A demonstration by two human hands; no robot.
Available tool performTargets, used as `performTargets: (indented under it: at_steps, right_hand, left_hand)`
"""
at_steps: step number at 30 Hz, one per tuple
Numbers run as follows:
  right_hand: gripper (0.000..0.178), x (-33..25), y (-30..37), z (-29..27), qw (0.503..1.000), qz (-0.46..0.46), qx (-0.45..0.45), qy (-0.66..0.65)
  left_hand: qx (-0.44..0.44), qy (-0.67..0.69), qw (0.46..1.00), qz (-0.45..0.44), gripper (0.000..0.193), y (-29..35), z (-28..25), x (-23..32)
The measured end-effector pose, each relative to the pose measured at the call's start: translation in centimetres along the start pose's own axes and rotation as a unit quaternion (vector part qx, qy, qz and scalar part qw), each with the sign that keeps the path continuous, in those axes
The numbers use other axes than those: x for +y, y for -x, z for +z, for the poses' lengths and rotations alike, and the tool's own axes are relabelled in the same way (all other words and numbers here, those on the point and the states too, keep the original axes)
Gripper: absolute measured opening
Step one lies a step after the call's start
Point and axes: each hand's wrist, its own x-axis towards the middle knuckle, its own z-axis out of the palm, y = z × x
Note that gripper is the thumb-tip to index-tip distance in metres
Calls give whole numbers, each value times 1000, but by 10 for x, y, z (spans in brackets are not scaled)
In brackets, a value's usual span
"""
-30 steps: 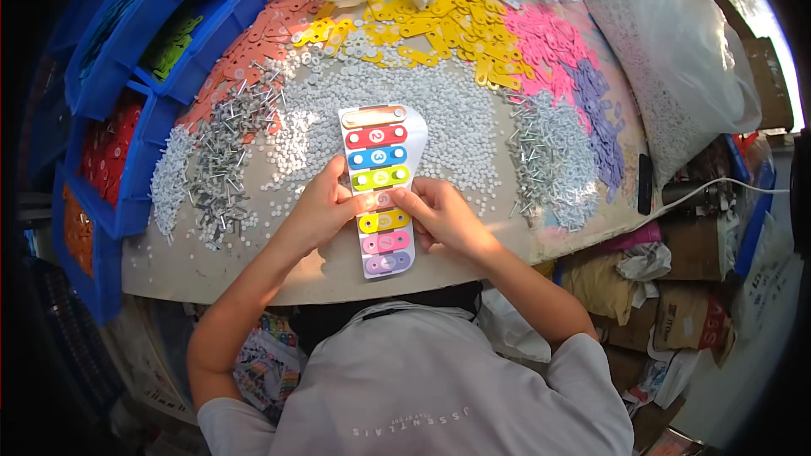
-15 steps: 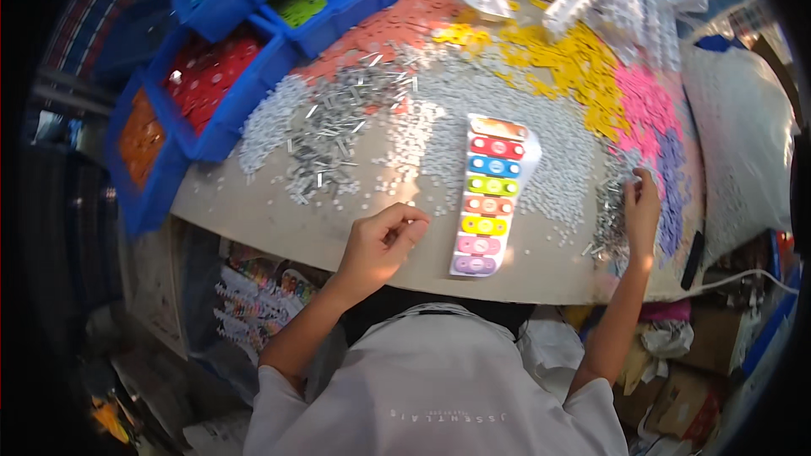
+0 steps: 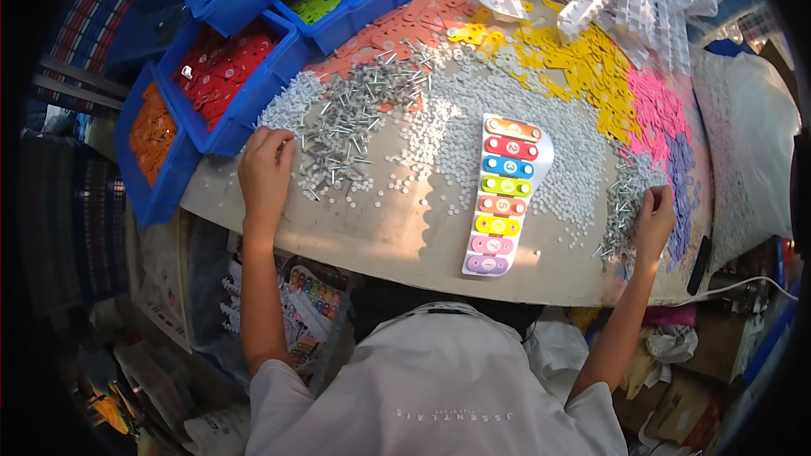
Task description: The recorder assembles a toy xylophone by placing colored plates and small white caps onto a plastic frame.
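A white strip (image 3: 532, 171) carries a column of coloured bars with round ends, like a small toy xylophone, in front of me. Most upper bars have white caps at their ends; the lowest two show bare holes. At the left, my left hand (image 3: 265, 171) has its fingertips bent together at the edge of a pile of small white pieces (image 3: 291, 104). My right hand (image 3: 655, 224) pinches beside a heap of silvery pins (image 3: 626, 194) at the right. What either hand holds, if anything, is hidden by the fingers.
Blue bins (image 3: 297, 49) hold red, orange, green and blue parts. Loose white caps (image 3: 553, 131), more metal pins (image 3: 342, 131), and yellow (image 3: 583, 76), pink (image 3: 655, 101) and purple (image 3: 683, 177) bars cover the table. White plastic frames (image 3: 583, 4) lie at the back, a filled bag (image 3: 743, 127) at right.
My left hand has moved left, away from beside the strip, to the white pile. My right hand stays near the right-hand pins, slightly lower. The view has shifted a little.
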Motion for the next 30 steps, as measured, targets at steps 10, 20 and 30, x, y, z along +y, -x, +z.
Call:
performTargets:
  at_steps: [10, 20, 30]
  right_hand:
    - [14, -11, 7, -11, 997, 44, 31, 54]
    - [9, -116, 81, 22, 970, -39, -218, -98]
    - [14, -158, 101, 18, 956, -41, -206, -203]
  left_hand:
    - [44, 33, 994, -98, 9, 13, 22, 19]
    - [-233, 512, 797, -220, 7, 55, 31, 140]
    - [-409, 618, 633, -227, 10, 64, 65, 170]
